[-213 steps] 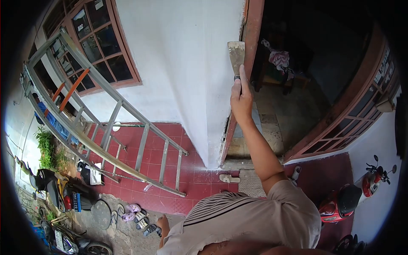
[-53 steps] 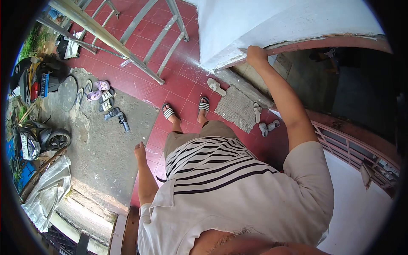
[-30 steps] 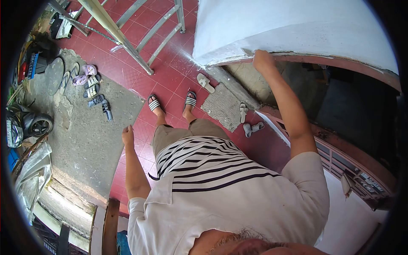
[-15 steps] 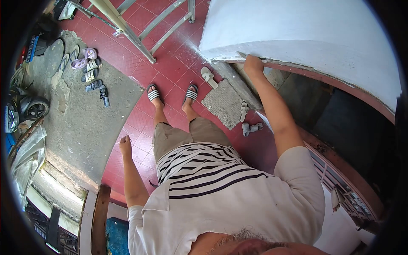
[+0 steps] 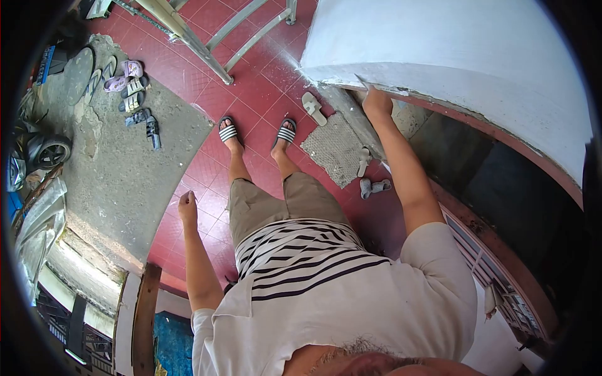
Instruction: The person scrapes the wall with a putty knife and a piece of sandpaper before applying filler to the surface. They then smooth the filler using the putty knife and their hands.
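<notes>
My right hand point(image 5: 378, 105) is closed around a scraper, its handle hidden in the fist. The scraper's thin grey blade point(image 5: 361, 81) points up and left, at the rough lower edge of a white wall point(image 5: 439, 47); whether it touches is too small to tell. Below that edge runs a reddish-brown frame point(image 5: 476, 119) around a dark opening. My left hand point(image 5: 187, 208) hangs low on the other side over the red tiles, away from any object. Its fingers are curled in, and nothing shows in them.
A metal ladder point(image 5: 210, 53) stands ahead on the red tiled floor point(image 5: 251, 103). Near my feet lie a grey mat point(image 5: 338, 149) and loose sandals point(image 5: 313, 108). More footwear point(image 5: 133, 94) rests on the concrete at left. White dust marks the floor beside the wall corner.
My right hand has drawn slightly back from the wall edge, and more of the blade shows. My left hand has risen a little. The whole view has shifted slightly.
</notes>
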`<state>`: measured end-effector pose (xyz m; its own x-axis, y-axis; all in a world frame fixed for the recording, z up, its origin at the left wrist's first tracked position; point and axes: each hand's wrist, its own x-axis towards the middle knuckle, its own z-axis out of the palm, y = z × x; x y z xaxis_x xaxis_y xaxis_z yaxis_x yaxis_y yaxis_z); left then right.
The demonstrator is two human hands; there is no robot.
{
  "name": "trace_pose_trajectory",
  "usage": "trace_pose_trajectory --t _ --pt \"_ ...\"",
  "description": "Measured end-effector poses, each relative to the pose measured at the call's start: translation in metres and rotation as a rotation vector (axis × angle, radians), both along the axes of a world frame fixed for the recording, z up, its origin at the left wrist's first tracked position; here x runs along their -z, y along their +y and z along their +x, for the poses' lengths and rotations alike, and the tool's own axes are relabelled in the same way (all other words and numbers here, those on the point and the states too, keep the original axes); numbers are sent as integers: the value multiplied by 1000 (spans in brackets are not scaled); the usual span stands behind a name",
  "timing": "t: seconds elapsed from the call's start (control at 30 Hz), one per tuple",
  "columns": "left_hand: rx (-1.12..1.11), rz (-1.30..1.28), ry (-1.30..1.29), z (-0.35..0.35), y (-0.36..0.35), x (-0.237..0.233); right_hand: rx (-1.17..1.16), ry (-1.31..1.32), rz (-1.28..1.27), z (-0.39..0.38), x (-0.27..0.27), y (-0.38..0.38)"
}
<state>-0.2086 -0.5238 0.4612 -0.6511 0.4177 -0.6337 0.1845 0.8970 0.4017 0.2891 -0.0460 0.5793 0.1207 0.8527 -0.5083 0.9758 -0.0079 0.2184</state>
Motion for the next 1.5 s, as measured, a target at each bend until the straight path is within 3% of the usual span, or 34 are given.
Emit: trace_pose_trajectory --t 0.13,0.4,0.7,1.07,1.27,1.33,1.5 --pt "56 7 2 7 16 6 -13 20 24 9 2 -1" --pt "92 93 23 10 29 -7 -35 -5 20 11 77 13" --pt "28 2 86 17 -1 -42 -59 13 60 10 168 20" --pt "25 -85 192 31 -64 -39 11 1 51 -10 261 25" --pt "76 -59 159 38 -49 -34 97 99 42 -9 246 -15" --pt "99 -28 152 40 -32 -31 88 174 -51 3 223 -25" --pt "103 94 120 43 7 -26 59 356 3 49 166 -81"
